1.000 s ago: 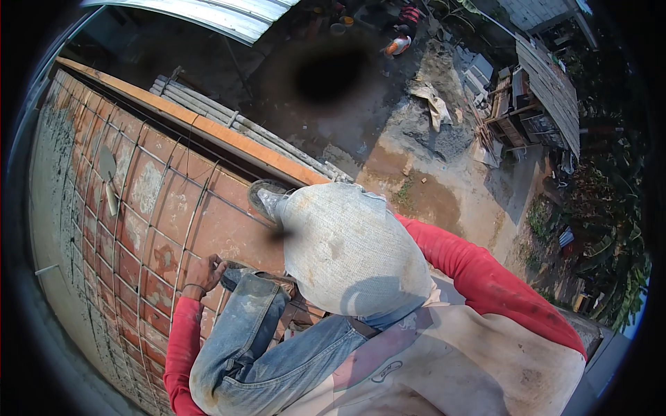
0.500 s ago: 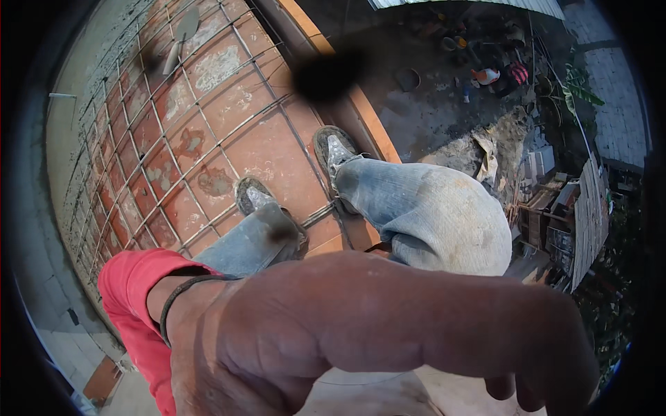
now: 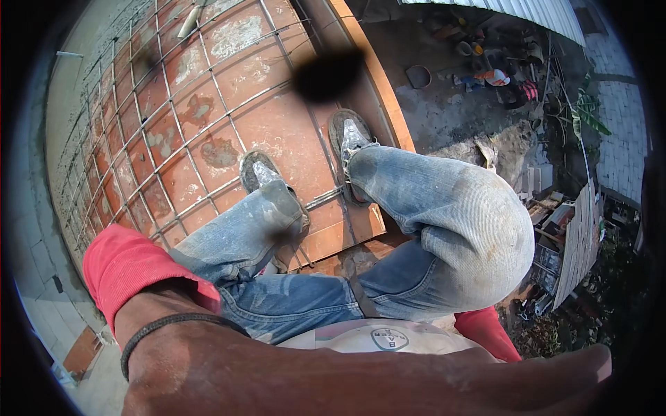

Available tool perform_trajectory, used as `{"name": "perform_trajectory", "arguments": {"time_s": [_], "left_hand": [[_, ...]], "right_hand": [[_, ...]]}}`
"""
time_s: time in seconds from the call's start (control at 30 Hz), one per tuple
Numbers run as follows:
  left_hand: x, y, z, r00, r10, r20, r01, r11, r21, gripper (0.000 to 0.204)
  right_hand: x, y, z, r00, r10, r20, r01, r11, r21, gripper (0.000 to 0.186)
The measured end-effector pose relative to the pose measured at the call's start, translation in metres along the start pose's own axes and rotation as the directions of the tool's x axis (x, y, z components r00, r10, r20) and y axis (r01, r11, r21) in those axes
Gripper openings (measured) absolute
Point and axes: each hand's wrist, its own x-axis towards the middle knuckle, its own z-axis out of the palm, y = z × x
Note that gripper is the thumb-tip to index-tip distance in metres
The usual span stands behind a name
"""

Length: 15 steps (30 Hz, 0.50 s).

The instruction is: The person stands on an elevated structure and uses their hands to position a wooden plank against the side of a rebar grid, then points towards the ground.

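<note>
Left hand: the left hand is spanning the lower foreground close to the camera, its far end pointing right; its palm side is facing out of sight, so whether it is grasping, clenched or released cannot be told.
Right hand: it is remaining outside the view; only the right sleeve is showing, beside the right thigh, so its state cannot be told.
Mesh: the mesh is lying ahead of the left hand, to the upper left, well apart from it and beyond the left sleeve.
Wristband: a dark wristband is circling the left wrist.
Panel: a reddish panel is lying under the mesh, showing pale patches.
Edge board: an orange board is bordering the panel on the right.
Shoes: the left shoe is resting on the panel by the mesh; the right shoe is resting near the board.
Jeans: the jeans are bending at the knees, between the left hand and the shoes.
Handle: a pale handle is lying over the mesh area at the upper edge, well apart from the left hand.
Ground below: a co-worker is occupying the area near a bucket.
</note>
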Motion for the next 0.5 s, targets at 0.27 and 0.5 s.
{"name": "perform_trajectory", "arguments": {"time_s": [0.27, 0.5], "left_hand": [[-0.014, -0.002, 0.004, 1.0, -0.02, -0.004, 0.02, 1.0, 0.014, 0.032], [-0.005, -0.015, 0.013, 0.998, -0.046, 0.034, 0.046, 0.999, -0.014, 0.031]], "right_hand": [[-0.009, -0.006, -0.001, 1.0, 0.011, -0.026, -0.011, 1.0, 0.015, 0.048], [0.016, -0.043, 0.0, 0.985, -0.055, -0.165, 0.056, 0.998, 0.004, 0.049]]}}
